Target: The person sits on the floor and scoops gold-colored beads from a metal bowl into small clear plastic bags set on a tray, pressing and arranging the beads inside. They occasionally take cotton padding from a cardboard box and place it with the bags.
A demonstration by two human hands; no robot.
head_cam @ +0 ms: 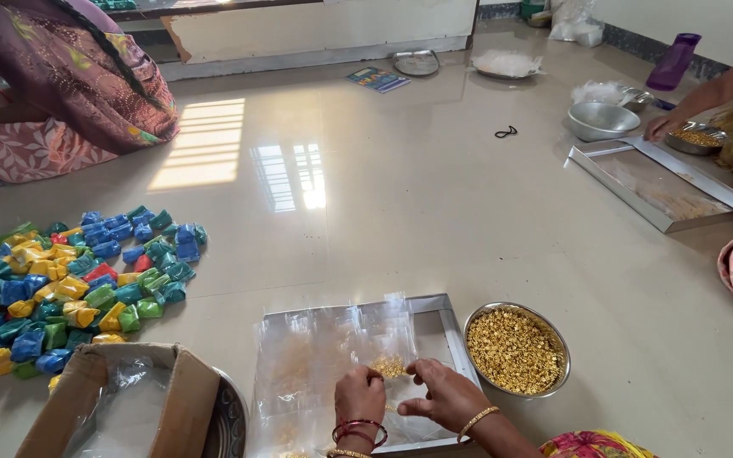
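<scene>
At the upper left of the frame a person in a patterned purple garment point(78, 76) sits on the floor point(400, 195), turned away. Below, at the left edge, a heap of small blue, green, yellow and red packets point(69, 284) spreads over the glossy tiles. At the lower left stands an open cardboard box point(163, 399) lined with clear plastic, and a dark round dish point(229, 420) shows just beside its right wall.

In the lower middle lies a shallow metal tray point(447, 331) covered with clear plastic bags point(324, 356). Over it the left hand point(360, 397), with red and gold bangles at the wrist, pinches the edge of one bag with fingers curled close. Just to its right the right hand point(443, 394), with a gold bangle, pinches the same bag with thumb and fingertips nearly closed. A small clump of gold beads point(388, 365) sits inside the plastic just above both hands.

Right of the tray, touching its edge, a steel bowl point(517, 349) is full of gold beads.

At the upper right another person's hand point(668, 125) rests by a second bowl of beads point(696, 138), beside an empty steel bowl point(602, 120) and a long metal tray point(659, 182); a purple bottle point(674, 61) stands behind
</scene>
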